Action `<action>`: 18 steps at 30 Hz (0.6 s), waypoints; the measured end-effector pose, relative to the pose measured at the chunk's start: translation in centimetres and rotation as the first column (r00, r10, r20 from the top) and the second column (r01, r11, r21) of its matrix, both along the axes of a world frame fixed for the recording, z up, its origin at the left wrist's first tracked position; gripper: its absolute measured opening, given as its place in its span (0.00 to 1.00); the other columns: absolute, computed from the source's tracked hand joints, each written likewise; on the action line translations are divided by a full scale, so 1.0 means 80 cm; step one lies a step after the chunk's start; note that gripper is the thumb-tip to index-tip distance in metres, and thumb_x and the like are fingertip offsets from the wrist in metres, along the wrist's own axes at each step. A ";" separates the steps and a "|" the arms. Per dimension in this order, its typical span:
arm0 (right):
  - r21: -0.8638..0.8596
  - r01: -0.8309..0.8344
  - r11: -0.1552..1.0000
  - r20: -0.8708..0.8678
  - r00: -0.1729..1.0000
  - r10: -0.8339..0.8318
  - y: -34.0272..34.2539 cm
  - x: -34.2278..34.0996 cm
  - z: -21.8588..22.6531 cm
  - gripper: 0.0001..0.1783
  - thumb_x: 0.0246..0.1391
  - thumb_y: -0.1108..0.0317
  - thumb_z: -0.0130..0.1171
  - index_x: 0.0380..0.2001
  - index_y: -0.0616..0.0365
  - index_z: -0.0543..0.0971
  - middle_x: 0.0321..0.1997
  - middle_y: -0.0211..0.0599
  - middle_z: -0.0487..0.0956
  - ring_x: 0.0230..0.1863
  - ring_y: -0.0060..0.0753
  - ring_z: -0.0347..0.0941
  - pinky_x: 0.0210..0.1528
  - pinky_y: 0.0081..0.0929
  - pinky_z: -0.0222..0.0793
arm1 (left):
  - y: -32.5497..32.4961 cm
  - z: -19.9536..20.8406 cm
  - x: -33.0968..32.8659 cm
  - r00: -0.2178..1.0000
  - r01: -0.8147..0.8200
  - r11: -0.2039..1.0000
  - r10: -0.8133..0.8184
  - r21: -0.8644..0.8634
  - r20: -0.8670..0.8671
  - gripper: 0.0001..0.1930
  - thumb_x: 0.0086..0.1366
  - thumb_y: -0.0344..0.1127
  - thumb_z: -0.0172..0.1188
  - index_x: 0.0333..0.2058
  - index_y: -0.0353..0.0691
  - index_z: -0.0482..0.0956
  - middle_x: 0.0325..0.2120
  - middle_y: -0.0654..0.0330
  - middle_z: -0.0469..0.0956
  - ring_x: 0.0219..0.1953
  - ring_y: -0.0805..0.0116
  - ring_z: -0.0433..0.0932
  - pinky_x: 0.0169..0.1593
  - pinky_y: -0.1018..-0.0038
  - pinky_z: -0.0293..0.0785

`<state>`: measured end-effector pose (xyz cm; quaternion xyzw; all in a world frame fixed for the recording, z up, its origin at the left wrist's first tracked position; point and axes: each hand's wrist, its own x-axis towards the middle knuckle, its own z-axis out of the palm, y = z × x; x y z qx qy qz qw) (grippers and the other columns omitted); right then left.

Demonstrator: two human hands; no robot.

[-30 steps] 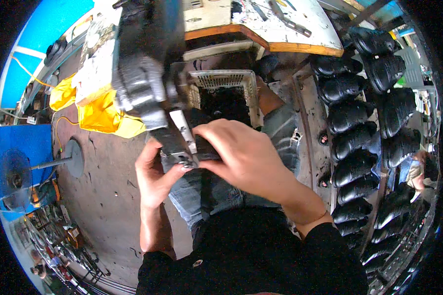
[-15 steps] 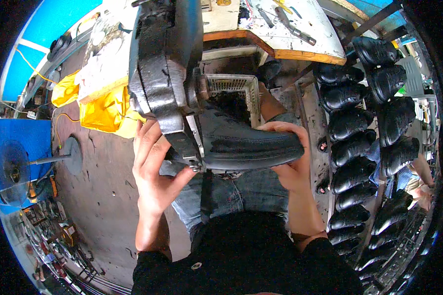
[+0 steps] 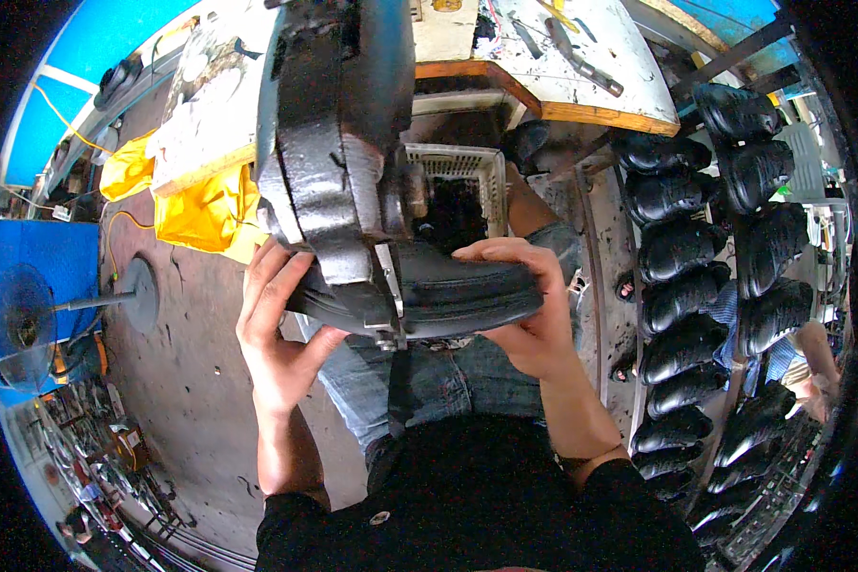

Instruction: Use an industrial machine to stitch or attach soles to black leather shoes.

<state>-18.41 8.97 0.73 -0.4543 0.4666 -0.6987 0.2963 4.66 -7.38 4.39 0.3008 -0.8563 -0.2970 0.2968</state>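
Observation:
A black shoe [image 3: 469, 297] lies sideways across the front of a dark metal machine [image 3: 319, 172], whose narrow lower end covers part of it. My left hand [image 3: 278, 329] grips the shoe's left end, thumb below and fingers behind. Around the right end curls my right hand [image 3: 534, 305], its thumb under the edge and its fingers over the top. A narrow metal piece [image 3: 391, 286] at the machine's tip comes down against the shoe between my hands. The spot where they meet is partly hidden.
A pale plastic basket [image 3: 491, 181] with dark scraps stands behind the shoe. Worktables with tools [image 3: 582, 62] lie beyond. At right, a rack holds several black shoes [image 3: 682, 243]; a person's arm [image 3: 810, 357] shows past it. Yellow sacking [image 3: 205, 214] and a fan [image 3: 29, 329] are at left.
The shoe has slid left past the machine's tip, so more of it shows on the left. My right hand has moved left with it; my left hand has shifted slightly left.

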 end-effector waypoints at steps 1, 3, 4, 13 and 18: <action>0.042 0.001 0.999 -0.057 0.998 0.001 -0.003 0.000 0.003 0.36 0.47 0.69 0.75 0.57 0.58 0.69 0.59 0.45 0.75 0.59 0.44 0.73 0.63 0.39 0.65 | -0.002 -0.005 0.004 1.000 0.002 0.999 -0.001 0.033 -0.018 0.37 0.44 0.42 0.78 0.54 0.34 0.79 0.56 0.47 0.75 0.64 0.45 0.70 0.67 0.53 0.62; 0.071 0.004 0.997 -0.144 0.990 0.006 -0.010 0.001 0.011 0.34 0.46 0.69 0.75 0.56 0.58 0.71 0.58 0.44 0.76 0.59 0.44 0.73 0.63 0.38 0.66 | -0.004 -0.013 0.010 0.999 -0.003 0.998 0.005 0.068 -0.032 0.37 0.46 0.43 0.77 0.55 0.34 0.79 0.58 0.47 0.75 0.65 0.45 0.69 0.68 0.53 0.62; 0.097 0.014 0.995 -0.231 0.973 0.008 -0.013 0.003 0.016 0.33 0.45 0.69 0.76 0.55 0.59 0.73 0.57 0.42 0.76 0.58 0.43 0.73 0.62 0.37 0.67 | -0.005 -0.017 0.012 0.998 -0.003 0.994 0.009 0.114 -0.059 0.37 0.48 0.44 0.76 0.56 0.34 0.78 0.59 0.47 0.74 0.66 0.46 0.68 0.68 0.53 0.61; 0.210 0.020 0.977 -0.547 0.831 0.101 -0.035 0.014 0.065 0.32 0.45 0.64 0.74 0.54 0.58 0.74 0.52 0.44 0.77 0.55 0.49 0.75 0.57 0.40 0.72 | -0.005 -0.074 0.026 0.991 0.048 0.920 0.004 0.388 -0.132 0.38 0.54 0.44 0.72 0.61 0.33 0.72 0.64 0.47 0.70 0.69 0.49 0.65 0.71 0.55 0.57; 0.215 0.065 0.974 -0.634 0.768 0.089 -0.037 0.023 0.078 0.31 0.46 0.65 0.72 0.54 0.57 0.74 0.51 0.43 0.78 0.54 0.52 0.74 0.55 0.41 0.73 | 0.029 -0.034 0.004 0.967 0.182 0.857 -0.068 0.483 -0.245 0.46 0.49 0.53 0.78 0.61 0.33 0.70 0.62 0.43 0.70 0.68 0.47 0.66 0.72 0.48 0.53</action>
